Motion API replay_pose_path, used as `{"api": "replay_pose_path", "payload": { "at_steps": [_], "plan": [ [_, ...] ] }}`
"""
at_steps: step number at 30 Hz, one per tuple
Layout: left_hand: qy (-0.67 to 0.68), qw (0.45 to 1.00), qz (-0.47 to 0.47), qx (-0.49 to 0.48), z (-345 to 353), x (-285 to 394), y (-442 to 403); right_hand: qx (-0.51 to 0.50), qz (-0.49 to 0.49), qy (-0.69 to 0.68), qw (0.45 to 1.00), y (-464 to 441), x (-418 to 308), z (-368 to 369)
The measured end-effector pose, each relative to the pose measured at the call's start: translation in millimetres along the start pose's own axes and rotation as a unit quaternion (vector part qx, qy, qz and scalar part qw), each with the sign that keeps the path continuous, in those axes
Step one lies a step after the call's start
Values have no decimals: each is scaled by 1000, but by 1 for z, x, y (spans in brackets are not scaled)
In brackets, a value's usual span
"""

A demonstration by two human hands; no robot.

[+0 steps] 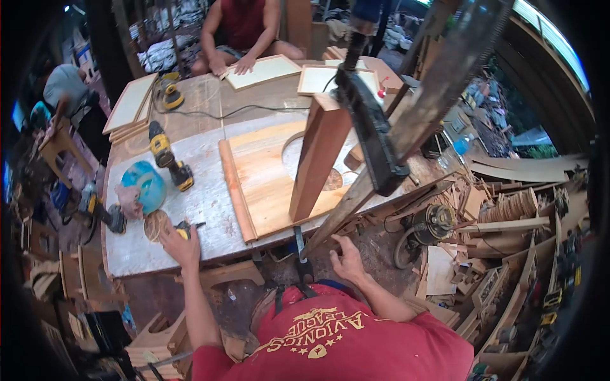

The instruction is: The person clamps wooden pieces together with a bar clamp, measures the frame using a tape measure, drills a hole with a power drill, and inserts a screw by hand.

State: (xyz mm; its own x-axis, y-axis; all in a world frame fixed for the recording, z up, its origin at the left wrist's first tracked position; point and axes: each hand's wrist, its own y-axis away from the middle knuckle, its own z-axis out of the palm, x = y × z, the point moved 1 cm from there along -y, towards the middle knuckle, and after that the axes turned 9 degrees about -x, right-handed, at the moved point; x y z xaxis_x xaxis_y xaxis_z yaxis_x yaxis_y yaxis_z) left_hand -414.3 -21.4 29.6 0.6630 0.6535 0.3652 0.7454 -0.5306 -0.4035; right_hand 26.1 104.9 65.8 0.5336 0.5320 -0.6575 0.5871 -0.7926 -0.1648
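Observation:
My left hand (180,246) is at the table's front left, its thumb and fingers around a small yellow and black tool (184,231). A round wooden disc (155,226) lies beside those fingers. Past the table's front edge, my right hand (347,260) is empty, fingers apart and partly bent, near the lower end of a long clamp (375,136). A thick wood block (321,152) stands tilted beside the clamp, over a light wooden panel (267,184) with a large round cutout. A wood strip (235,190) lies along the panel's left edge.
A drill (166,152), a blue round container (147,187) and a corded sander (171,95) stand on the table (203,146). Across it, another person's hands rest on a framed panel (267,71). Wood scraps and a round machine (432,225) are on the right.

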Motion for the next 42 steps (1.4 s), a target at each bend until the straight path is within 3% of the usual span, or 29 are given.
{"api": "replay_pose_path", "payload": {
  "at_steps": [2, 4, 8, 10, 11, 14, 16, 18, 20, 21, 24, 27, 33, 37, 42],
  "plan": [
    [113, 991, -13, 73, 6, -10, 12, -27, 38, -25, 999, 2, -3, -1],
    [204, 973, -104, -29, 15, -27, 17, -21, 36, -30, 999, -1, 0, -5],
    [129, 989, -65, 11, 17, -26, 26, -68, 89, -81, 990, -12, 4, -19],
    [36, 997, -58, 47, 9, -13, 36, -29, 65, -74, 995, -18, 22, -24],
    [72, 994, -34, 77, -4, 8, 41, -11, 53, -71, 996, -20, 33, -27],
    [364, 929, 47, -53, -62, 114, 85, 20, 22, -13, 999, -26, 70, -42],
    [446, 883, 97, -110, -58, 178, 138, 41, -27, 27, 998, -31, 99, -54],
    [435, 865, 189, -164, -65, 250, 159, 57, -82, 79, 992, -42, 118, -76],
    [518, 843, 87, -116, -31, 283, 179, 47, -107, 102, 988, -57, 135, -93],
    [509, 860, 15, -40, -16, 294, 182, 45, -131, 121, 983, -68, 135, -108],
    [537, 841, -54, -34, -4, 291, 183, 2, -196, 172, 965, -104, 145, -130],
    [547, 835, -55, -15, -13, 300, 189, -98, -269, 254, 924, -126, 157, -139],
    [567, 821, -65, -10, -74, 357, 174, -125, -325, 268, 898, -144, 160, -176],
    [548, 827, -104, -76, -146, 393, 135, -175, -372, 222, 884, -151, 129, -238],
    [552, 814, -93, -156, -203, 428, 57, -121, -447, 194, 865, -181, 109, -291]
  ]
}}
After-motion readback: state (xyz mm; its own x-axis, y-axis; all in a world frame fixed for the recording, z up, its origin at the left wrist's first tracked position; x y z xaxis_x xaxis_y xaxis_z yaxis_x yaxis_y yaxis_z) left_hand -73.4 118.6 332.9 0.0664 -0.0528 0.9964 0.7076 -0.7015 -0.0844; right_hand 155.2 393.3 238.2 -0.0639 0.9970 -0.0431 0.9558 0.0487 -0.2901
